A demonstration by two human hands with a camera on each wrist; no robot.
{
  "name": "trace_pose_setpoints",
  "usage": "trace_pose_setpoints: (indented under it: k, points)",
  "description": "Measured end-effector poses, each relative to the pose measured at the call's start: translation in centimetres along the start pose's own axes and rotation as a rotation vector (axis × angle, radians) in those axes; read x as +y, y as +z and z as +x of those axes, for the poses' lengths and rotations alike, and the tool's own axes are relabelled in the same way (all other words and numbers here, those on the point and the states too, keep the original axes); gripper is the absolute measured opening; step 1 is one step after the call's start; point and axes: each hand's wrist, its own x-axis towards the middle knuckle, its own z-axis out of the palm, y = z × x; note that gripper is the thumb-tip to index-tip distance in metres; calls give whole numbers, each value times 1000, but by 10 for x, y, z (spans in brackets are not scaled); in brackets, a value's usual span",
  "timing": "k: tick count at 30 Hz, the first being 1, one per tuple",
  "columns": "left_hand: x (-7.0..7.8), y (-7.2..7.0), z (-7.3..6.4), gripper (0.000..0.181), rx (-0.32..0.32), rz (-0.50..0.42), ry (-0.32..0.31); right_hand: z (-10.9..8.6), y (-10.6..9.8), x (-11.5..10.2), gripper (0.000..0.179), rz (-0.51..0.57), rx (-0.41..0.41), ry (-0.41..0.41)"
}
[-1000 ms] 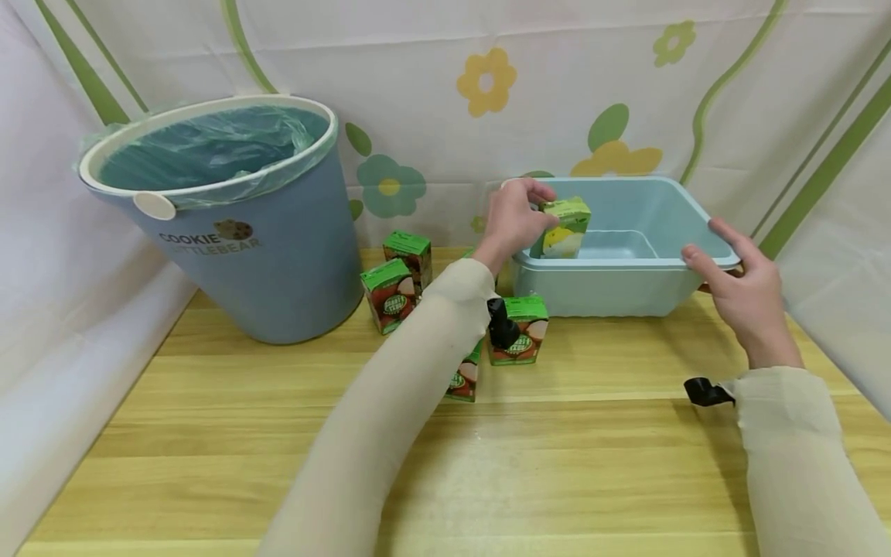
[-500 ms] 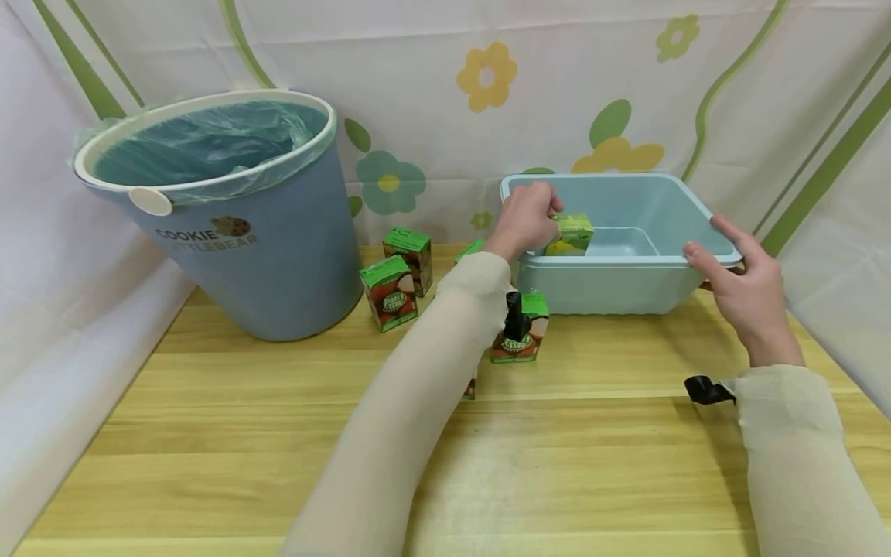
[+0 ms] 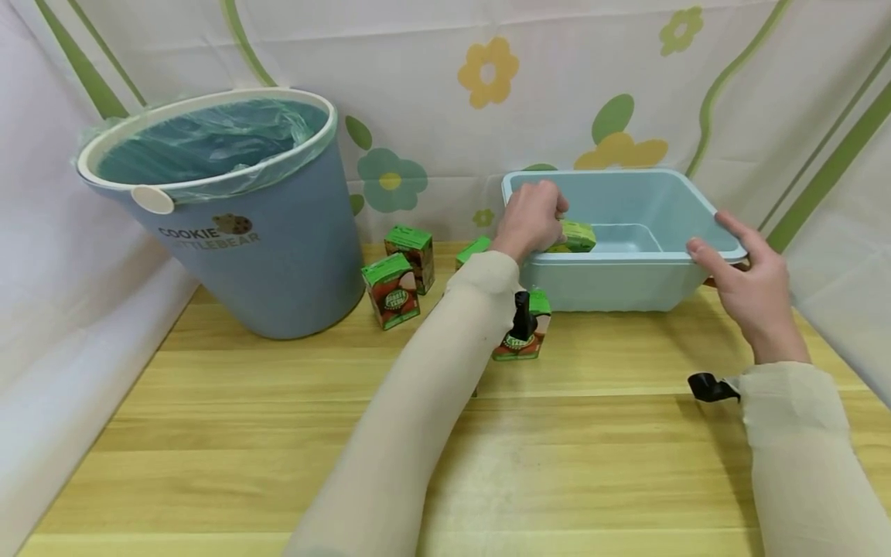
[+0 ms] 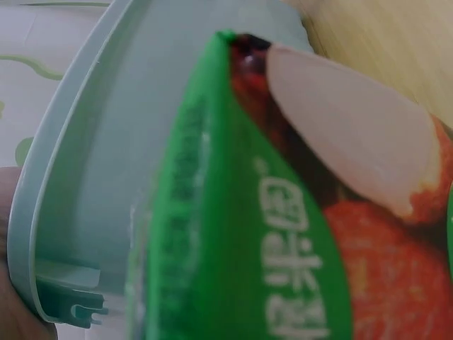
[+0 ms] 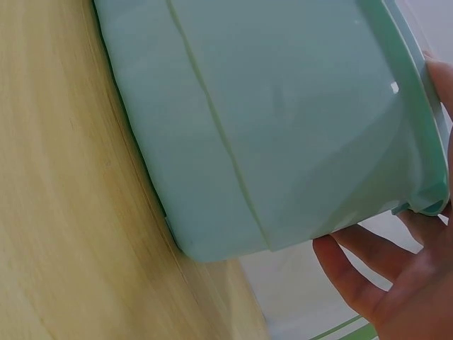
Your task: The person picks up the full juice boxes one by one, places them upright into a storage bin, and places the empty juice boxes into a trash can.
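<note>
A light blue plastic basin stands at the back right of the wooden table. My left hand reaches over its left end and holds a yellow-green juice box low inside it; the fingertips are mostly hidden behind the hand. My right hand grips the basin's right end, thumb over the rim and fingers outside. In the right wrist view, fingers lie against the basin's underside and end. Close to the left wrist, a red and green juice box fills much of that wrist's view.
Two red and green juice boxes stand left of my left forearm. Another juice box shows partly behind the forearm, and one stands in front of the basin. A blue lined trash bin stands at the back left.
My left hand has lowered the yellow-green juice box deeper into the basin, and the box has tilted over. The forearm has shifted right. My right hand has kept its grip on the rim.
</note>
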Motion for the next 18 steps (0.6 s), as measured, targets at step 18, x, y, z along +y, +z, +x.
trace_pose_setpoints:
  k: [18]
  points:
    - [-5,-10,-3,53,-44,-109,-40,-1,0,-1,70,4,-5,3]
